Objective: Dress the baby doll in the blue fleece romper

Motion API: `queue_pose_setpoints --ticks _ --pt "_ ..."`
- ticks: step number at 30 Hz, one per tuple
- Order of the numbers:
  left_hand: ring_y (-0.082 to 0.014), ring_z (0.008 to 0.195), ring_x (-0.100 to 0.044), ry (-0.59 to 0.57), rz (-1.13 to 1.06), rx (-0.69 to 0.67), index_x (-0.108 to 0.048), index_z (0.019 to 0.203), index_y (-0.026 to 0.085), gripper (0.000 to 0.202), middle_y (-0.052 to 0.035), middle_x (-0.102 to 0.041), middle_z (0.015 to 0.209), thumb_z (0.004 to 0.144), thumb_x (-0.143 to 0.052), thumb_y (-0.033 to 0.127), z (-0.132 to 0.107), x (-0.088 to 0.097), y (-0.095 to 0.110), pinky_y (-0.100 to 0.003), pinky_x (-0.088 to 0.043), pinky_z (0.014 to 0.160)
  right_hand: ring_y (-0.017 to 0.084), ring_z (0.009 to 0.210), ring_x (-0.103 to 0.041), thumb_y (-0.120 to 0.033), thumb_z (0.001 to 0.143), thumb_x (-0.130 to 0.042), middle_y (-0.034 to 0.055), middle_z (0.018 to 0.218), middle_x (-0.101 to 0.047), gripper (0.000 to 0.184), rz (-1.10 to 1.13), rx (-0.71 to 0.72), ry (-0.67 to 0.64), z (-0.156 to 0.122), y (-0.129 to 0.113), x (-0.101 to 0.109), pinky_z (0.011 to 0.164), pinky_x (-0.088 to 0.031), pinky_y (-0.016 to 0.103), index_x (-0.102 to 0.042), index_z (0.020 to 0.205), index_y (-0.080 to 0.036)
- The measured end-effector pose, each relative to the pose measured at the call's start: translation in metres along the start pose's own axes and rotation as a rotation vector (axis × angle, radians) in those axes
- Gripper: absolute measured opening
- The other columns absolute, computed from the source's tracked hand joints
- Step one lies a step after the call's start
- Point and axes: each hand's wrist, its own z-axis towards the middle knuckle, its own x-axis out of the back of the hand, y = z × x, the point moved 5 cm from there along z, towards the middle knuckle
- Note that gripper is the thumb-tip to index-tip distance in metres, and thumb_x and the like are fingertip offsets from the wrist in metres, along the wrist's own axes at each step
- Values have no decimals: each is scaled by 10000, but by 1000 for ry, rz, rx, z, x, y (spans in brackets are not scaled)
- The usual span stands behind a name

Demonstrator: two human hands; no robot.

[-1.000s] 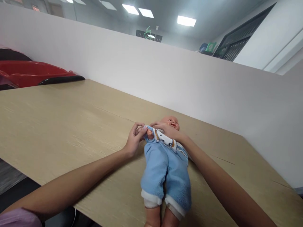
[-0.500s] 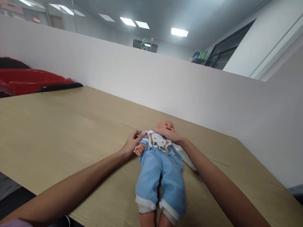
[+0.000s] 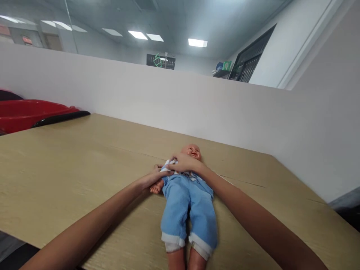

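Note:
A baby doll (image 3: 192, 151) lies face up on the wooden table, its feet toward me. It wears fuzzy light-blue pants (image 3: 176, 210) with white cuffs and a blue and white top (image 3: 165, 167) with a printed animal, now mostly covered. My left hand (image 3: 155, 175) closes around the sleeve on the doll's arm at the left side; the doll's small hand (image 3: 156, 186) sticks out below it. My right hand (image 3: 184, 163) reaches across the chest, just below the chin, with bent fingers gripping the same sleeve near the shoulder. Some fingertips are hidden in the cloth.
The wooden table (image 3: 84, 161) meets a white half wall (image 3: 157, 99) at its far side. A red plastic tub-like object (image 3: 36, 110) with a black edge stands at the left. Above the wall, a glass pane gives onto a room with ceiling lights (image 3: 197, 42).
My right hand has shifted left across the doll's chest to the sleeve, covering the printed animal. My left hand stays at the doll's arm. The head view has tilted slightly.

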Motion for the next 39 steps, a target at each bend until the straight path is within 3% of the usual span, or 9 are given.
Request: queue_pose_setpoints --ticks 6,9,11,14,22,27,31,35,39 --pt "-133 352 -465 29 340 -26 -432 1243 250 560 104 -559 639 830 -702 514 -3 6 7 -269 -414 414 235 1059 -743 -299 922 -768 74 1140 -823 171 -103 59 75 12 -29 -1 833 -495 282 -786 1076 -227" --pt "-231 690 -697 97 513 -191 -471 1275 225 559 -23 -701 878 827 -723 444 -9 13 23 -346 -536 658 237 1149 -724 -240 977 -694 94 1214 -805 168 -152 60 136 14 -22 0 914 -492 295 -771 1123 -207" --pt "-310 947 -733 197 732 -293 -485 1298 200 507 -114 -734 1049 889 -667 438 -15 17 34 -394 -531 811 238 1191 -710 -259 1014 -653 104 1260 -789 186 -177 52 177 13 -15 2 954 -486 297 -758 1156 -200" --pt "-358 1002 -731 282 1085 -396 -503 1266 179 373 -163 -745 1085 976 -548 408 -24 15 47 -424 -511 833 243 1202 -706 -314 1053 -592 107 1294 -775 229 -209 15 234 12 -7 5 962 -487 302 -749 1185 -211" --pt "-318 1092 -671 115 1384 -856 -553 1200 221 230 -127 -697 1218 1021 -549 365 -33 7 65 -422 -499 948 296 1171 -738 -249 1019 -557 173 1228 -797 290 -226 -190 258 24 15 14 925 -526 346 -780 1183 -162" --pt "-309 1052 -673 263 1285 -783 -555 1122 242 205 -107 -702 1147 970 -581 377 -23 35 67 -402 -492 906 334 1096 -773 -167 940 -617 255 1129 -803 279 -234 -304 220 16 34 22 871 -561 354 -805 1122 -70" --pt "-283 901 -682 400 1173 -553 -510 1014 247 245 -83 -713 998 941 -585 469 -13 54 60 -350 -451 746 305 1117 -766 -149 909 -650 224 1116 -814 275 -216 -334 232 2 49 31 920 -562 343 -807 1128 -99" --pt "-273 833 -698 464 1094 -349 -469 980 253 337 -81 -733 964 938 -570 571 -10 60 51 -318 -383 651 316 1147 -746 -194 917 -666 251 1176 -789 273 -153 -336 264 -12 59 32 953 -552 349 -797 1131 -87" --pt "-303 900 -728 460 1084 -281 -475 1013 251 340 -112 -760 1044 930 -561 569 -13 58 48 -323 -396 676 335 1173 -716 -349 984 -631 250 1239 -760 338 -29 -278 285 -21 68 24 986 -533 394 -766 1156 -91"
